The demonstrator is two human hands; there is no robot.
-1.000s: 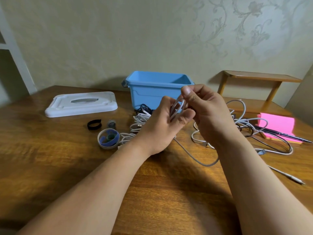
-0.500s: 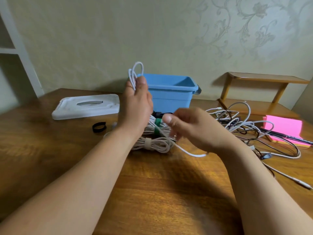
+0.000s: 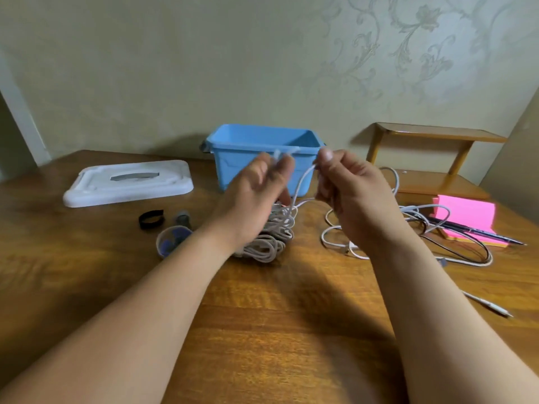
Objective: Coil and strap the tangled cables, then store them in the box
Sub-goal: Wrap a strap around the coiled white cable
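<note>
White cable (image 3: 302, 182) is held up between the two hands, just before the blue box (image 3: 230, 170). The fingers of the left hand (image 3: 256, 193) pinch its upper part, and the fingers of the right hand (image 3: 353, 196) are closed on the strand close beside them. I judge that the right hand feeds the free length so the left can gather it into a coil.

Below the left fingers a heap of white cables (image 3: 271, 243) lies on the desk (image 3: 277, 330), and the held strand seems to run down into it. Outward from the right fingers wait the tangled cables (image 3: 420, 220); outward from the left fingers a black strap (image 3: 150, 218) lies, probably ready for binding.

Blur hides how many loops the left fingers hold. The hands cover part of the heap, and the bottom of the box is not visible.
</note>
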